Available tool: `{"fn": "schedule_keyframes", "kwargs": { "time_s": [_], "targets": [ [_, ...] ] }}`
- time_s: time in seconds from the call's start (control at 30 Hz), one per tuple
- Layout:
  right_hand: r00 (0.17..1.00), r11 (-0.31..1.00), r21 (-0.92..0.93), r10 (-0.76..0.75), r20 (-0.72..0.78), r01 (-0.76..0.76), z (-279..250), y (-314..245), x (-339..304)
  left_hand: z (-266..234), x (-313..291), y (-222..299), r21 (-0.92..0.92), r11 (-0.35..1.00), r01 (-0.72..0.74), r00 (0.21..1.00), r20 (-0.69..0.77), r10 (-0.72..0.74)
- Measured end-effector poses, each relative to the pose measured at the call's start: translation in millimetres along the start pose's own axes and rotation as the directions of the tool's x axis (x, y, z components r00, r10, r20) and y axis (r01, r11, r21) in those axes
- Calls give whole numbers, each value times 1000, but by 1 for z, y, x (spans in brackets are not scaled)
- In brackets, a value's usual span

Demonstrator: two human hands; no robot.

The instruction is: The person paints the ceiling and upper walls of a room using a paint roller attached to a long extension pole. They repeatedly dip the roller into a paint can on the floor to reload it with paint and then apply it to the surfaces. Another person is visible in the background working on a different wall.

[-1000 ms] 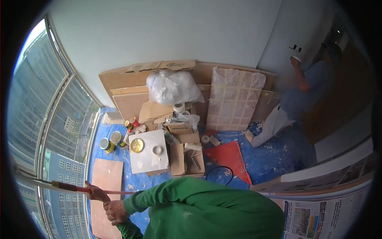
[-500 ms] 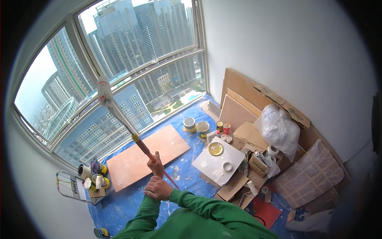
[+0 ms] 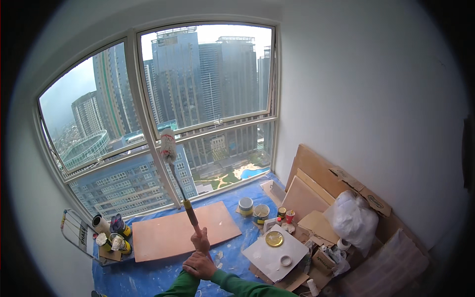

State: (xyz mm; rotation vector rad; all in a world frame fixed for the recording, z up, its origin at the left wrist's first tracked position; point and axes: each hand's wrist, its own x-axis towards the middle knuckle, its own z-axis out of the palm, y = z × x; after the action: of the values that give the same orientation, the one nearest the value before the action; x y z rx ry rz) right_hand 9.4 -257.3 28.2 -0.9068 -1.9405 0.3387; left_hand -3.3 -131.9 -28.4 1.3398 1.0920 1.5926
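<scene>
A paint roller with a fluffy white, red-flecked cover (image 3: 168, 148) stands out ahead of me on a long pole (image 3: 190, 213). In the view, its cover overlaps the upright window frame; I cannot tell whether it touches anything. My left hand (image 3: 200, 240), the farther one, is closed around the reddish lower part of the pole. My right hand (image 3: 200, 265) lies just below it, its fingers wrapped over my left wrist. The pole's lower end is mostly hidden behind my hands and green sleeves.
A pinkish board (image 3: 185, 230) lies on blue sheeting (image 3: 170, 265) beneath large windows. Paint cans (image 3: 120, 243) cluster at left, beside a metal frame (image 3: 74, 232). More open cans (image 3: 246, 207) stand right of centre. Cardboard (image 3: 316, 173), a white board (image 3: 274, 255) and a plastic bag (image 3: 352, 218) crowd the right wall.
My view has tilted up and levelled, showing more of the window. The roller now stands more upright and appears farther right, against the window's upright frame. Both hands keep their grips.
</scene>
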Motion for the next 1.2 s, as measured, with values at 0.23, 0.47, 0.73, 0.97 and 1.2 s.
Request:
{"fn": "schedule_keyframes", "kwargs": {
  "time_s": [0.23,0.47,0.73,0.97,1.2],
  "targets": [
    [999,999,-28,29,-17,-30,-3,4,5,6,-1,4,72,997,1,999,36,-4],
    [999,998,-45,51,-10,-51,-2,4,4,8,-6,16,96,995,-15,994,110,5],
    [999,1000,-5,30,-11,-30,4,-3,10,-5,-3,14,140,990,3,997,72,-13],
    [1000,1000,5,0,4,0,15,-11,13,-22,0,10,142,990,-13,1000,22,10],
    [997,1000,8,-21,69,20,32,-16,9,-43,-6,20,146,989,-26,999,-41,33]
  ]
}}
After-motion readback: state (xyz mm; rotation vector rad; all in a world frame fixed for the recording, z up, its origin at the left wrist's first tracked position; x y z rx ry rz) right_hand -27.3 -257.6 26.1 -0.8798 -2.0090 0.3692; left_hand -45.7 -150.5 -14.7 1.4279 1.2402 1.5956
